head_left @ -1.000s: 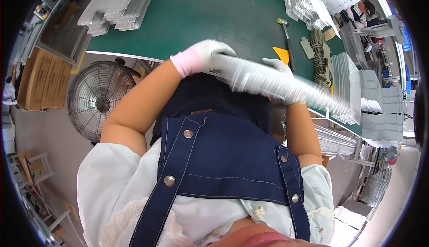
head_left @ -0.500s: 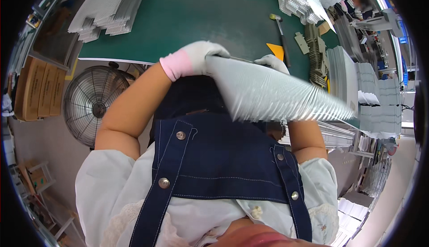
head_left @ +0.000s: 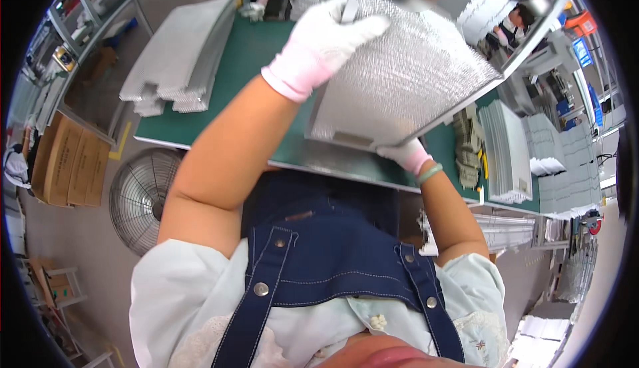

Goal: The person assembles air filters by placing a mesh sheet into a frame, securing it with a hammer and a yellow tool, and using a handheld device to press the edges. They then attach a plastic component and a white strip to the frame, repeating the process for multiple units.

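Tilted up above the green worktable (head_left: 259, 55) is a silver, finely textured metal mesh panel (head_left: 406, 68) with a thin flat edge. My left hand (head_left: 326, 42), in a white glove with a pink cuff, is closed on its upper left corner, thumb lying over the face. Gloved too, my right hand (head_left: 406, 154) grips the bottom edge from below, with some fingers hidden behind the panel. A small grey plate (head_left: 353, 140) shows on the panel's lower edge.
A stack of silver panels (head_left: 176, 55) lies on the table's left side. To the right stand a pile of grey-green pieces (head_left: 468, 148) and another panel stack (head_left: 504, 148). A floor fan (head_left: 143, 195) and cardboard boxes (head_left: 70, 162) are at left. Another person (head_left: 516, 25) is far right.
The panel has swung up and away from my body, turning its textured face toward me. My left hand has risen with its corner; my right hand now shows at the bottom edge.
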`<move>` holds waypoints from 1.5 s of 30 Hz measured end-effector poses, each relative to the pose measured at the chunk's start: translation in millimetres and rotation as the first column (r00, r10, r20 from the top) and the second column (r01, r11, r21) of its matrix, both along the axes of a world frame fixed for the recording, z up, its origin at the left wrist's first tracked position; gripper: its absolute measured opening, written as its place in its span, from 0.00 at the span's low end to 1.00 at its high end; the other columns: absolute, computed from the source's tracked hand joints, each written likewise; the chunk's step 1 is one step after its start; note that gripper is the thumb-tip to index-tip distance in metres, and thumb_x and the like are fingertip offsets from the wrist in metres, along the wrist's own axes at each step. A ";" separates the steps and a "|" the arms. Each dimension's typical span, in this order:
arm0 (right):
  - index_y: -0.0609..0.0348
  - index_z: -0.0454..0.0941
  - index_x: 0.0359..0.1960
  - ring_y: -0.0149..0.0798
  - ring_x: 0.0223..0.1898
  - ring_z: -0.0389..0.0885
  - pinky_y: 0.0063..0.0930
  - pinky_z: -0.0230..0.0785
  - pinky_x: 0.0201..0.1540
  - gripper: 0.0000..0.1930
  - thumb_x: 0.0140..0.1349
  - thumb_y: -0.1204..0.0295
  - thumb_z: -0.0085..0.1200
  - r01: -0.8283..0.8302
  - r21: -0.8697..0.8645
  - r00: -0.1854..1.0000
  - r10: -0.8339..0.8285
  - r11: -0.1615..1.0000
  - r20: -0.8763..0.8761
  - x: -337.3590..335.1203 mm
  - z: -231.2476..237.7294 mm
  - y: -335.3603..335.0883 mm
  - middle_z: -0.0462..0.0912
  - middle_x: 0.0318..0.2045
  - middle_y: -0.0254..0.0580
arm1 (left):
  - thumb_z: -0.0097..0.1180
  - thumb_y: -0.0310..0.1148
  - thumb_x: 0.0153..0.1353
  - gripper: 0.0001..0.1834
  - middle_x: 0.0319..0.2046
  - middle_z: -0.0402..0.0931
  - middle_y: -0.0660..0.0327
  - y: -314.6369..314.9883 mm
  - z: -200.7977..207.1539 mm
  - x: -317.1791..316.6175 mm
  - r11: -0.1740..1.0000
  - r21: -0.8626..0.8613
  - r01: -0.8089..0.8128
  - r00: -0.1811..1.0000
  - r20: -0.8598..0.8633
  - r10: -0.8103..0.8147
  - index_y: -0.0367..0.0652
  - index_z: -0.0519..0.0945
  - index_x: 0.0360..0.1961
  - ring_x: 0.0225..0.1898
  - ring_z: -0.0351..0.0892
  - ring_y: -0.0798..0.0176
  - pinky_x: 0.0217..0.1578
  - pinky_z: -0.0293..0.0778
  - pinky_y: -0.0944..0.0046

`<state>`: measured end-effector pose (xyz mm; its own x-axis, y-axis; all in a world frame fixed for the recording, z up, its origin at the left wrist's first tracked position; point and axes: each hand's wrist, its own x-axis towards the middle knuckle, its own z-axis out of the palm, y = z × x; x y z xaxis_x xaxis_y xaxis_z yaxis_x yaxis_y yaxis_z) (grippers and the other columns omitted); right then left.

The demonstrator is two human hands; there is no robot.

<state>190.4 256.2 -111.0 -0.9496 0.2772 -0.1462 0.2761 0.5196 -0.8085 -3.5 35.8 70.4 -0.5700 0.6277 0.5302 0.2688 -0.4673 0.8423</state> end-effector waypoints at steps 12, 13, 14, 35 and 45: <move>0.60 0.77 0.46 0.21 0.36 0.71 0.18 0.65 0.42 0.11 0.64 0.74 0.60 0.038 -0.447 0.439 -0.417 0.894 -0.796 -41.7 167.5 5.8 0.77 0.35 0.25 | 0.66 0.33 0.61 0.14 0.27 0.69 0.73 26.9 -17.2 -39.8 1.000 -0.022 0.018 0.999 0.029 -0.018 0.44 0.71 0.27 0.31 0.63 0.78 0.35 0.64 0.73; 0.60 0.77 0.46 0.21 0.36 0.71 0.18 0.65 0.42 0.11 0.64 0.74 0.60 0.072 -0.436 0.424 -0.423 0.897 -0.801 -44.5 168.4 5.6 0.77 0.35 0.25 | 0.65 0.34 0.61 0.12 0.29 0.71 0.72 29.1 -17.9 -41.8 0.999 -0.013 0.040 0.998 0.041 -0.039 0.43 0.73 0.29 0.33 0.65 0.78 0.37 0.65 0.73; 0.60 0.77 0.46 0.21 0.36 0.71 0.18 0.65 0.42 0.11 0.64 0.74 0.60 0.103 -0.424 0.411 -0.427 0.900 -0.805 -46.9 169.0 5.6 0.77 0.35 0.26 | 0.65 0.34 0.61 0.11 0.31 0.74 0.71 30.4 -15.6 -42.5 0.998 -0.004 0.059 0.997 0.053 -0.058 0.42 0.75 0.31 0.34 0.67 0.78 0.38 0.66 0.73; 0.66 0.70 0.64 0.30 0.51 0.78 0.24 0.70 0.55 0.31 0.57 0.82 0.63 0.059 0.001 0.706 -0.041 0.998 -0.707 -26.7 220.9 35.8 0.79 0.56 0.41 | 0.61 0.28 0.63 0.18 0.48 0.79 0.63 28.5 -17.0 -32.8 0.999 0.030 0.045 0.993 0.103 -0.048 0.35 0.76 0.54 0.48 0.76 0.72 0.53 0.70 0.69; 0.64 0.74 0.61 0.27 0.45 0.80 0.21 0.73 0.49 0.27 0.57 0.81 0.64 0.022 -0.051 0.747 -0.050 0.998 -0.663 -26.1 232.1 39.5 0.83 0.48 0.39 | 0.60 0.28 0.64 0.17 0.47 0.80 0.64 26.4 -20.0 -32.7 0.997 0.040 0.063 0.990 0.127 -0.068 0.35 0.76 0.53 0.46 0.76 0.73 0.51 0.71 0.69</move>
<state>164.2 295.7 121.1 -0.8001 0.3209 0.5068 -0.3203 0.4858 -0.8133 -36.2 62.2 50.4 -0.5927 0.6480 0.4784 0.1279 -0.5107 0.8502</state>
